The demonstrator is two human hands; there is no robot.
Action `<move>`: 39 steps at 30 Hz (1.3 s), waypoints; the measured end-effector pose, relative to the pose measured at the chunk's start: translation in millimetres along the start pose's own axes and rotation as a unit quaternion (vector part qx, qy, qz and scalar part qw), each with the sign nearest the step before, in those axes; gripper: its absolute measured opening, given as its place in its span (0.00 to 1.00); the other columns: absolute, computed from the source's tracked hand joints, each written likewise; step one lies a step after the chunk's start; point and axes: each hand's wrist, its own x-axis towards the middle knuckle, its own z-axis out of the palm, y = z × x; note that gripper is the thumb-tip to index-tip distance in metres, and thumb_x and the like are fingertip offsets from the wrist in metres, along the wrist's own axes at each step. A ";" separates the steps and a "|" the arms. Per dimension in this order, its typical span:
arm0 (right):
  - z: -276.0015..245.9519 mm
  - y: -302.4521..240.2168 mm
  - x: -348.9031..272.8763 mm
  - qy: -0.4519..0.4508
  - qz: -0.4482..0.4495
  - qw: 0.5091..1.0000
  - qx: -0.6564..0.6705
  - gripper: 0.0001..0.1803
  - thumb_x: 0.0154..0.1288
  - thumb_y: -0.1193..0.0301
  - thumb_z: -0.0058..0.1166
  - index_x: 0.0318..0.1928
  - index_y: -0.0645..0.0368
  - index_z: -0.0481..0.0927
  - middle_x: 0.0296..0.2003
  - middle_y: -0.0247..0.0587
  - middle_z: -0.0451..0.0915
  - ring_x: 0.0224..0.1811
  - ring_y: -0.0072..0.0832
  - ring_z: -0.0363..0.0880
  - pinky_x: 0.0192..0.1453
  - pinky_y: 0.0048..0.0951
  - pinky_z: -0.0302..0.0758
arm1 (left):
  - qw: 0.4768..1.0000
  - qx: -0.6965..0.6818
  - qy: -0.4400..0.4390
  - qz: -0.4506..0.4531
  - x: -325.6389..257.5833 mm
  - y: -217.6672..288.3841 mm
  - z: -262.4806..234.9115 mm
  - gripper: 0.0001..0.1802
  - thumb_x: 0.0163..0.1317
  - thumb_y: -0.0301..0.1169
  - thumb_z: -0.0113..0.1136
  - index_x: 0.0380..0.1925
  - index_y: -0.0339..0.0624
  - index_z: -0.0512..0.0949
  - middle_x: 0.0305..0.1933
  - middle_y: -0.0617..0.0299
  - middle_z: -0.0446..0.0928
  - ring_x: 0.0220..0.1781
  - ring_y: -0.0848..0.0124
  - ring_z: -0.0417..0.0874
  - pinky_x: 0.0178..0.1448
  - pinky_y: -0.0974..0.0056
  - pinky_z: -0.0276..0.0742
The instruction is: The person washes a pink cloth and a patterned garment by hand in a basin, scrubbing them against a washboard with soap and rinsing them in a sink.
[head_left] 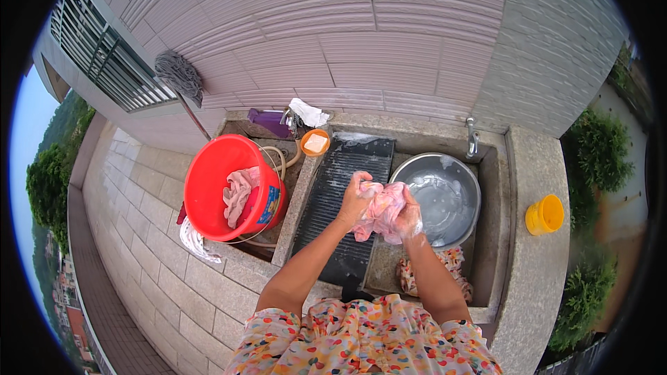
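A wet, soapy pink cloth (381, 210) is bunched up between my two hands. My left hand (355, 201) grips its left side, and my right hand (408, 218), with suds on it, is closed round the other side. The cloth hangs above the right edge of a black ribbed washboard (340, 194), which has foam at its top. Just right of my hands sits a large metal basin (448, 198) holding greyish soapy water. Below the basin, a patterned cloth (451, 264) lies in the stone sink (495, 229), partly hidden by my right forearm.
Left stands a red bucket (201, 194) with pink clothes (240, 193) inside; a white cloth (198, 239) lies beside it. An orange bowl (309, 148) holds a pale soap bar (316, 142). A tap (472, 137) rises behind the basin. A yellow cup (545, 215) stands on the right ledge. A mop (179, 78) leans against the wall.
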 end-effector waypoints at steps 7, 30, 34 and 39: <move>17.9 31.1 -14.7 0.036 0.097 0.963 0.248 0.20 0.66 0.53 0.37 0.48 0.53 0.70 0.45 0.38 0.73 0.47 0.35 0.73 0.47 0.38 0.74 | 0.898 0.342 -0.059 0.270 -13.6 7.4 37.0 0.13 0.50 0.38 0.61 0.21 0.40 0.72 0.24 0.53 0.77 0.27 0.54 0.79 0.30 0.54 0.74; 16.9 2.6 3.2 0.012 -0.002 0.903 -0.429 0.17 0.67 0.59 0.42 0.50 0.54 0.72 0.38 0.37 0.75 0.40 0.27 0.74 0.47 0.29 0.73 | 0.980 0.071 -0.114 0.144 -15.1 22.1 30.2 0.12 0.51 0.24 0.55 0.38 0.40 0.75 0.37 0.57 0.77 0.39 0.64 0.79 0.46 0.65 0.73; 15.6 23.2 -4.9 0.054 0.086 0.984 0.147 0.12 0.66 0.64 0.45 0.48 0.53 0.71 0.36 0.37 0.75 0.35 0.27 0.74 0.43 0.29 0.74 | 0.886 0.322 -0.149 0.300 -33.9 26.5 45.4 0.07 0.45 0.29 0.58 0.25 0.43 0.73 0.25 0.57 0.74 0.29 0.59 0.79 0.30 0.57 0.73; 39.8 11.3 -23.6 -0.055 0.086 0.995 -0.025 0.13 0.62 0.66 0.48 0.46 0.54 0.71 0.35 0.39 0.76 0.36 0.31 0.76 0.40 0.32 0.75 | 0.911 0.378 0.019 0.162 -2.1 -5.8 24.8 0.10 0.41 0.27 0.58 0.25 0.39 0.71 0.25 0.52 0.74 0.29 0.51 0.77 0.31 0.52 0.73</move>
